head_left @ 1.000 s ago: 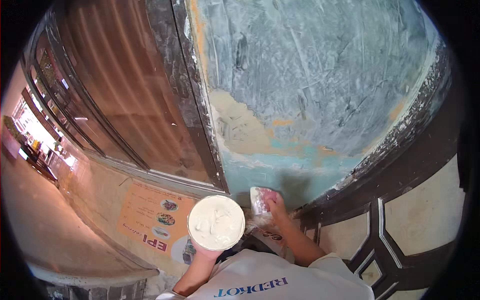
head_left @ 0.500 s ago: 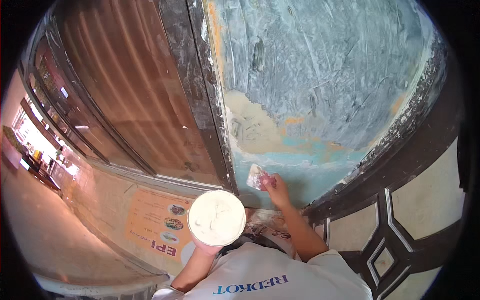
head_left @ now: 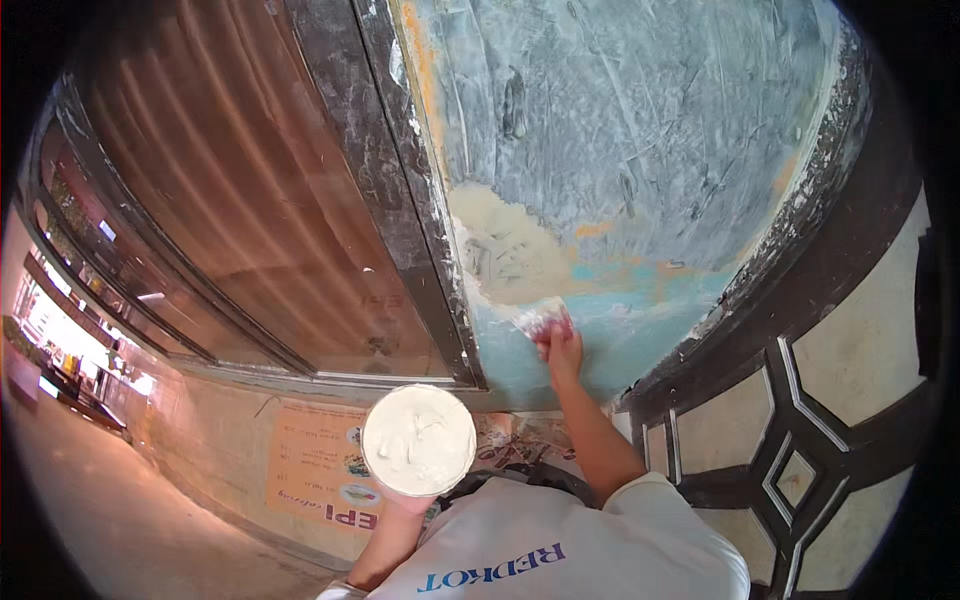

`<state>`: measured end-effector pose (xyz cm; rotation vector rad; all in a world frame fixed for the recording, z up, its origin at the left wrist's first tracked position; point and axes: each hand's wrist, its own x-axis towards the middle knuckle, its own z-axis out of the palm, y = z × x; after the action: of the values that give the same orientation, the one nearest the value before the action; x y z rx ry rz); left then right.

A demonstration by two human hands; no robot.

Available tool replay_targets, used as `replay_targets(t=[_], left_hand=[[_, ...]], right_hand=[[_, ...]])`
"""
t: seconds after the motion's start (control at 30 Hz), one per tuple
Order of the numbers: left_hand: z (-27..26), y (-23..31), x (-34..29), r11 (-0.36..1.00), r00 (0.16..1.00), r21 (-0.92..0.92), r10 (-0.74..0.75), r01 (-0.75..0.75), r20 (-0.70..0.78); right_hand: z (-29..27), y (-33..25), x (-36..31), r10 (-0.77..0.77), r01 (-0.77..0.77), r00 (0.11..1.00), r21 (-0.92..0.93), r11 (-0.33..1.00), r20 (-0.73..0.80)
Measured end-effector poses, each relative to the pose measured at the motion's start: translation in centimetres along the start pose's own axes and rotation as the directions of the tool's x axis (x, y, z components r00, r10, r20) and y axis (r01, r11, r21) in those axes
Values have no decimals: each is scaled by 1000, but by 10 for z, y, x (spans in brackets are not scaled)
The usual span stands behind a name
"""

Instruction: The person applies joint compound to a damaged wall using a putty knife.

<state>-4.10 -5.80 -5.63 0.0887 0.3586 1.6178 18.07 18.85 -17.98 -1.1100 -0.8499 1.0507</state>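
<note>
My left hand (head_left: 408, 503) is closed under a round tub of off-white putty (head_left: 418, 440), holding it level in front of my body. The putty fills it nearly to the rim and has ridges on its surface. In my right hand (head_left: 563, 350) is a putty knife (head_left: 540, 318) with a reddish handle, its wide blade smeared with white. The blade lies at or very close to the lower part of the blue wall (head_left: 620, 325); whether it touches, I cannot tell. Just above it spreads a beige filled patch (head_left: 507, 240).
A dark-framed window (head_left: 260, 180) with brown curtain behind it stands left of the wall. To the right is a dark door (head_left: 790, 430) with pale panels. A printed banner (head_left: 320, 465) lies on the floor along the wall's foot.
My right hand has moved up with the putty knife, bringing its blade to the lower edge of the beige patch. The tub sits slightly further left in the view, which has shifted a little.
</note>
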Motion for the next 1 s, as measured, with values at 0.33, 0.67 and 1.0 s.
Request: replay_targets(t=[0.33,0.67,1.0], left_hand=[[10,24,22,997,995,-26,-75,76,65],[-13,43,41,995,993,28,-100,98,65],[-25,63,59,974,973,-53,-216,220,79]], right_hand=[[36,-59,-20,-36,52,994,-151,987,107],[-10,-11,-21,227,-171,963,321,932,-145],[70,-113,-19,-275,328,945,-570,754,180]])
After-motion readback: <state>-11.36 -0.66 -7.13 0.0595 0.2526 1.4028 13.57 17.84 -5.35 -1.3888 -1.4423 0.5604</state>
